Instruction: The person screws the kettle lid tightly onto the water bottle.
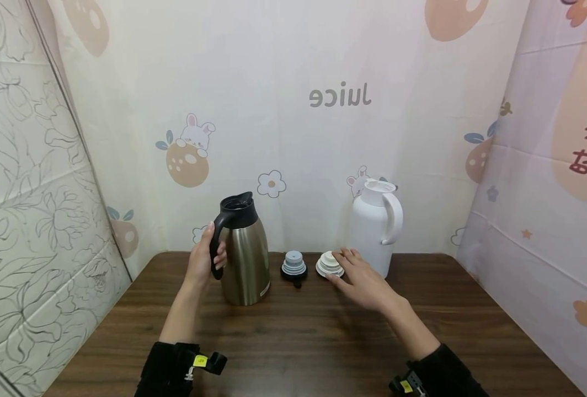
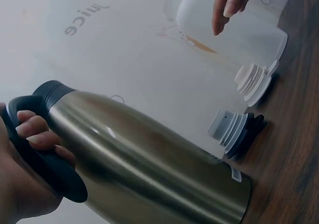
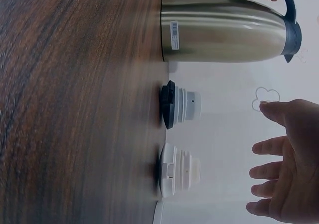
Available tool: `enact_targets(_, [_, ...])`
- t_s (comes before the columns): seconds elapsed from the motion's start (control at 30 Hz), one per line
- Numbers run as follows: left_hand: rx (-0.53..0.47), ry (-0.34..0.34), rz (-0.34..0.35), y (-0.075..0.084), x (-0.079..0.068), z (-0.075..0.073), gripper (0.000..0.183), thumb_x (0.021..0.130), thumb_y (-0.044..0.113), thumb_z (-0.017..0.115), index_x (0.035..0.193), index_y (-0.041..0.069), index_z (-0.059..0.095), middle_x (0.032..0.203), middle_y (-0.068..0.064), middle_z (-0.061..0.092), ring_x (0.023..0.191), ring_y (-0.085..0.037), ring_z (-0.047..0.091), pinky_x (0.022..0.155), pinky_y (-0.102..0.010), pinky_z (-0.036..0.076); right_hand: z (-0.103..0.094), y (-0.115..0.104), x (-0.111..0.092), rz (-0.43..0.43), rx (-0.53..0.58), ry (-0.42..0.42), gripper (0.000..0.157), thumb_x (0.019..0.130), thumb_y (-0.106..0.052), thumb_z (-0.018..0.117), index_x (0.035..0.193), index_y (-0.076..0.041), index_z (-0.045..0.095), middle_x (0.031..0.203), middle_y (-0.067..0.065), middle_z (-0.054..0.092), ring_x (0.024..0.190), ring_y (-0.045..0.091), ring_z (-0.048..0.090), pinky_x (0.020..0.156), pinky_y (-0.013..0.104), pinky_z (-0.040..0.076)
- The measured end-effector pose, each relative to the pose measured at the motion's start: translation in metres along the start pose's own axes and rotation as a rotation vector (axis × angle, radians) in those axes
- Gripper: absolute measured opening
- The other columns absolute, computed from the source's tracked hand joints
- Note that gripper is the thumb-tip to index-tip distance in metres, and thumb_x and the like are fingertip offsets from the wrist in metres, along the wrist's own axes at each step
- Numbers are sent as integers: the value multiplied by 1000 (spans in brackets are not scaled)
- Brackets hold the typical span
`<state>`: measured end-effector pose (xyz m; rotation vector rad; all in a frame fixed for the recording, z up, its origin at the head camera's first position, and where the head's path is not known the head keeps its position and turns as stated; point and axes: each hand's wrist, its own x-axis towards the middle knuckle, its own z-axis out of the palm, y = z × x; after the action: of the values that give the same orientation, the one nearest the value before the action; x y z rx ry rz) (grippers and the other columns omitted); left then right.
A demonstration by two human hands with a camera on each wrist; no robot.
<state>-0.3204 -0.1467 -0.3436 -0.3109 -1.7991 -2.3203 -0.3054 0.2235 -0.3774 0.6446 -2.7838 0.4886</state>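
Observation:
My left hand grips the black handle of a gold steel thermos jug, its fingers curled round the handle. The jug stands upright on the table, its black spout facing right. My right hand is held above a white stopper, fingers spread and nothing between them. In the right wrist view the white stopper sits apart from the fingertips. Beside it, a grey stopper with a black cap rests upside down on the table. A white thermos jug with a white handle stands behind my right hand.
The brown wooden table ends at a printed curtain just behind the jugs and stoppers. More curtain hangs at the left and right sides. The two stoppers sit between the two jugs.

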Motion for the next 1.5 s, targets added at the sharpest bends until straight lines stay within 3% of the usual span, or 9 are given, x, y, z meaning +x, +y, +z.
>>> enact_targets(0.33, [-26, -251, -39, 7, -3, -15, 62, 105, 54, 27, 60, 13, 39, 48, 8, 35, 41, -9, 30, 46, -30, 21, 0, 2, 1, 14, 12, 15, 67, 99, -47, 53, 150, -6, 39, 155, 24, 33, 143, 42, 18, 110, 64, 29])
enact_targets(0.5, [-21, -317, -43, 8, -5, -20, 63, 105, 54, 26, 61, 12, 38, 49, 7, 33, 43, -11, 28, 53, -39, 14, 0, 4, 1, 16, 9, 12, 68, 99, -51, 50, 150, -7, 39, 154, 24, 34, 143, 42, 20, 110, 64, 30])
enact_targets(0.83, [-47, -487, -61, 13, -8, -29, 62, 108, 51, 18, 62, 12, 34, 51, 3, 26, 44, -15, 22, 53, -43, 9, 3, 6, 5, 1, 1, 3, 70, 99, -53, 49, 151, -7, 38, 152, 23, 38, 141, 43, 24, 109, 63, 32])
enact_targets(1.23, [-68, -547, -81, 17, -11, -29, 64, 108, 50, 18, 59, 11, 31, 50, 3, 24, 43, -14, 22, 50, -40, 9, 5, 2, 6, -11, 23, 27, 71, 96, -54, 54, 149, -8, 41, 147, 20, 45, 133, 36, 40, 103, 59, 41])
enact_targets(1.5, [-69, -559, -75, 16, -16, -30, 65, 108, 50, 16, 58, 10, 30, 49, 2, 23, 41, -14, 21, 49, -40, 9, 10, -4, 11, -93, 18, 81, 73, 89, -53, 66, 142, -5, 50, 141, 18, 51, 125, 33, 50, 98, 55, 47])
